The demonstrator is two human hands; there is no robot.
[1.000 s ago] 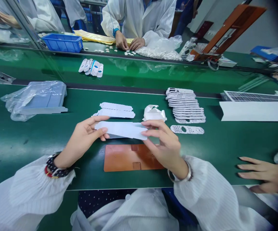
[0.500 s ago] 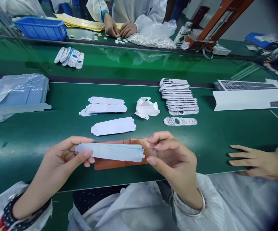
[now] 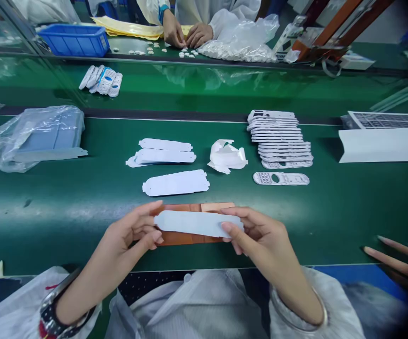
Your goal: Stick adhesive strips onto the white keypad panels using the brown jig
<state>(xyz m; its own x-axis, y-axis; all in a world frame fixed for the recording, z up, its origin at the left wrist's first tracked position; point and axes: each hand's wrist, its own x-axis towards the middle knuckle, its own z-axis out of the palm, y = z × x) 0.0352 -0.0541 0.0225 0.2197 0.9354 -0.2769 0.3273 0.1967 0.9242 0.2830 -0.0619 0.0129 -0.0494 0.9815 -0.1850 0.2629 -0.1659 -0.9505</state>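
A pale blue-white flat strip (image 3: 193, 223), shaped with a rounded left end and notched right end, is held level between my two hands. My right hand (image 3: 257, 233) pinches its right end, thumb on top and fingers behind. At the other end, my left hand (image 3: 135, 233) closes thumb and fingers around the strip's left tip. Beneath it, a copper-brown flat piece (image 3: 181, 239) shows above and below the strip; its middle is hidden. Just beyond lies a small stack of white strips (image 3: 175, 182).
Farther back are more white strips (image 3: 165, 156), crumpled white film (image 3: 227, 156), stacked remote-control faceplates (image 3: 278, 139) and a single faceplate (image 3: 281, 178). Left sits a bagged stack (image 3: 48, 132); right, a white sheet (image 3: 384, 146). Another person's hand (image 3: 398, 259) rests right; a co-worker's hands (image 3: 186, 35) work across.
My right hand has come from beside the strips to grip their right end. My left thumb has slid off the top to the left tip. Fanned strips now look lined up. The view has shifted.
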